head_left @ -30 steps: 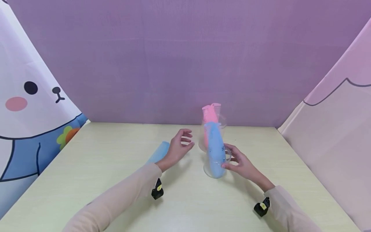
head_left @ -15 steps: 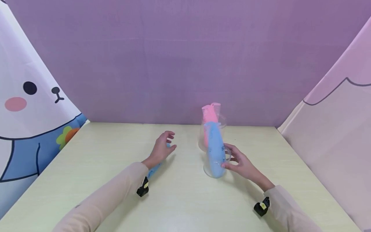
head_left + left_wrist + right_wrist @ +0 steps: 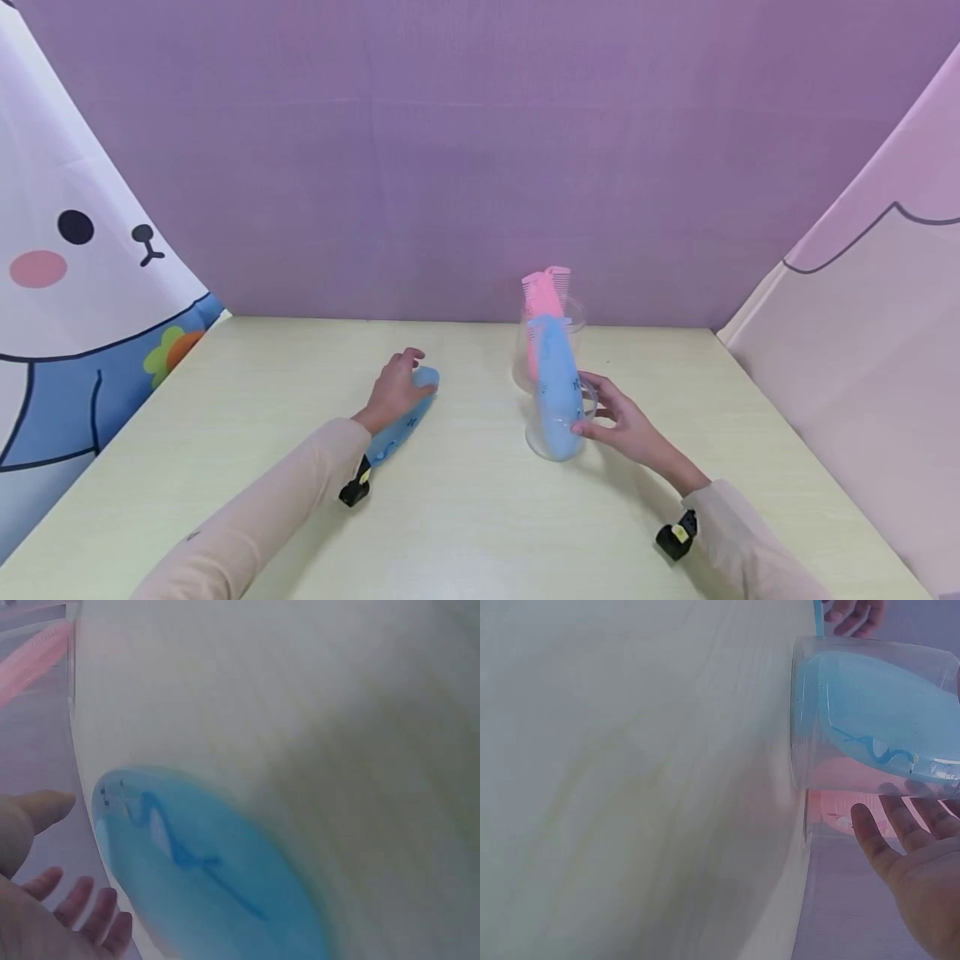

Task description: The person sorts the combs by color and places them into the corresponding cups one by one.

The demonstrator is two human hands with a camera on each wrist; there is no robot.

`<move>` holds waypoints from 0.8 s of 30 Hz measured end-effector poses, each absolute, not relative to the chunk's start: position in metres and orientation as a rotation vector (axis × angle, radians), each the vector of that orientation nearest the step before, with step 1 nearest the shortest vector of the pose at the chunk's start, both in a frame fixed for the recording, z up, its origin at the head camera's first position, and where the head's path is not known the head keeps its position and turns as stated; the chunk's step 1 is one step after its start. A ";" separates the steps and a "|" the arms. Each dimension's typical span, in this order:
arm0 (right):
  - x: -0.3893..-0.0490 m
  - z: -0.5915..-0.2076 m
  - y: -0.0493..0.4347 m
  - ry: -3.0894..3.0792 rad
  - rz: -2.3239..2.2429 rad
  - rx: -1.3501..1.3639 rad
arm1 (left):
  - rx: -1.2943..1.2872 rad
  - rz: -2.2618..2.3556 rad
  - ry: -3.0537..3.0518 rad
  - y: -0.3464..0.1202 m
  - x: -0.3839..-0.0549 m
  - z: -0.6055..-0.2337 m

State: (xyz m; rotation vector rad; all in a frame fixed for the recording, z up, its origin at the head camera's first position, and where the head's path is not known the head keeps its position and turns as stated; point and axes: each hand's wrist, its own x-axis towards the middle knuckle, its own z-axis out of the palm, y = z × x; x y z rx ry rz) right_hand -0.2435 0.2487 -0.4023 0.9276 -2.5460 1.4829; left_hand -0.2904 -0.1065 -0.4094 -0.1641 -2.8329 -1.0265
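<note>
My left hand [image 3: 393, 389] is over a blue comb [image 3: 399, 429] that lies slanted on the table, with thumb and fingers spread apart. In the left wrist view, this comb [image 3: 202, 862] shows a rounded end and a darker blue raised design. My right hand [image 3: 622, 421] holds a clear mug [image 3: 534, 437] at its handle, thumb on the near side and fingers on the far side. Another blue comb [image 3: 557, 383] stands tilted inside that mug. Through the mug wall, the right wrist view shows the comb's rounded end [image 3: 870, 712].
Right behind the near mug stands a second clear mug [image 3: 520, 367] with pink combs [image 3: 543, 292] leaning in it. The pale table [image 3: 480, 517] meets a purple cloth wall [image 3: 450, 167] at the back. Printed cloths [image 3: 90, 333] hang at both sides.
My left hand has moved left and toward me, from beside the mugs to over the comb on the table. My right hand and both mugs have stayed in place.
</note>
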 end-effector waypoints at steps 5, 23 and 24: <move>-0.243 -0.403 0.249 -2.556 1.484 0.923 | -0.126 -0.928 -2.900 -0.107 -0.288 -0.410; -0.244 -0.402 0.249 -2.574 1.474 0.911 | -0.141 -0.924 -2.913 -0.106 -0.288 -0.409; -0.245 -0.402 0.249 -2.575 1.473 0.909 | -0.144 -0.921 -2.909 -0.106 -0.289 -0.409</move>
